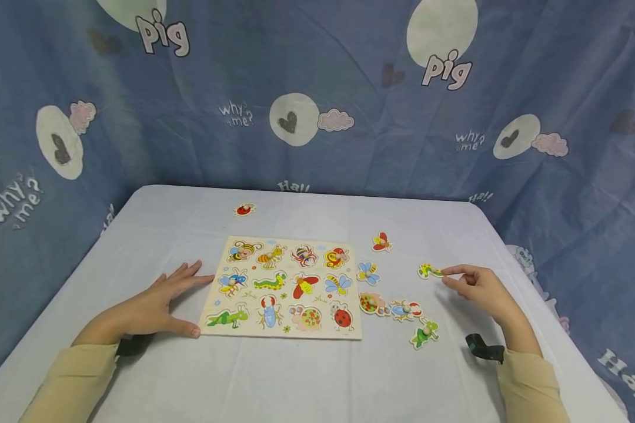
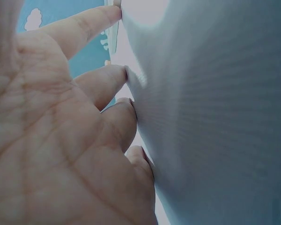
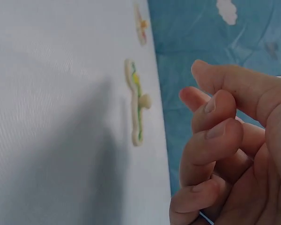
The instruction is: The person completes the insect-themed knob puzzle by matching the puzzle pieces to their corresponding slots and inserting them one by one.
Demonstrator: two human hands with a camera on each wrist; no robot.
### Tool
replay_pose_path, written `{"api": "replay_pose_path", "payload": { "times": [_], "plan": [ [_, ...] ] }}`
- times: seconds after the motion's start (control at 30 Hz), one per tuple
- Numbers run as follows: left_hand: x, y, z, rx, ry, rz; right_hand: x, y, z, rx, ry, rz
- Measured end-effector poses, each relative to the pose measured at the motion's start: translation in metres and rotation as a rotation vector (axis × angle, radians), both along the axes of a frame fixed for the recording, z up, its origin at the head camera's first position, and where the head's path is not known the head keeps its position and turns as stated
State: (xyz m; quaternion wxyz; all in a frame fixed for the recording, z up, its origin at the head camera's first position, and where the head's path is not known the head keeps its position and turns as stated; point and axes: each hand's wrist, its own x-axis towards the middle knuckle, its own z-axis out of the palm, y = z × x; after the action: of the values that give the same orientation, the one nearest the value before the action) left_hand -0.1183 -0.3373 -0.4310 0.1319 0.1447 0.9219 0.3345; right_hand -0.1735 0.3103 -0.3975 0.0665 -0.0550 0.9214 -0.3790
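Note:
A wooden peg-puzzle board (image 1: 280, 298) printed with insects lies on the white table. My left hand (image 1: 161, 301) is spread at the board's left edge, its index fingertip and thumb right at that edge; in the left wrist view the fingertips (image 2: 113, 79) press down on the cloth. Over on the right, my right hand (image 1: 478, 288) hovers beside a green and yellow caterpillar piece (image 1: 427, 271). In the right wrist view this piece, with its round wooden knob (image 3: 145, 101), lies flat on the table, apart from the loosely bent fingers (image 3: 210, 140), which hold nothing.
Right of the board lie a dragonfly piece (image 1: 368, 273), a snail piece (image 1: 373, 304), a blue beetle piece (image 1: 405, 309), a grasshopper piece (image 1: 424, 333) and a red-winged insect piece (image 1: 382, 242). A ladybug piece (image 1: 244, 210) sits behind the board. A blue printed curtain (image 1: 317, 76) hangs behind the table.

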Motion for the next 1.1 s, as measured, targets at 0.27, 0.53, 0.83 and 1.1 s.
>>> {"api": "replay_pose_path", "payload": {
  "times": [0.27, 0.53, 0.83, 1.1],
  "plan": [
    [0.003, 0.003, 0.000, -0.007, 0.004, -0.004, -0.017, 0.007, -0.009, 0.039, -0.014, 0.012],
    [0.000, 0.007, 0.004, -0.030, 0.010, -0.004, -0.022, 0.005, -0.019, 0.037, -0.066, 0.078],
    [0.000, 0.005, 0.002, -0.038, 0.008, 0.007, -0.024, 0.001, -0.023, 0.079, -0.043, 0.052],
    [0.002, 0.003, 0.001, -0.036, 0.011, 0.016, -0.025, -0.002, -0.025, 0.092, -0.023, 0.034]
  ]
}}
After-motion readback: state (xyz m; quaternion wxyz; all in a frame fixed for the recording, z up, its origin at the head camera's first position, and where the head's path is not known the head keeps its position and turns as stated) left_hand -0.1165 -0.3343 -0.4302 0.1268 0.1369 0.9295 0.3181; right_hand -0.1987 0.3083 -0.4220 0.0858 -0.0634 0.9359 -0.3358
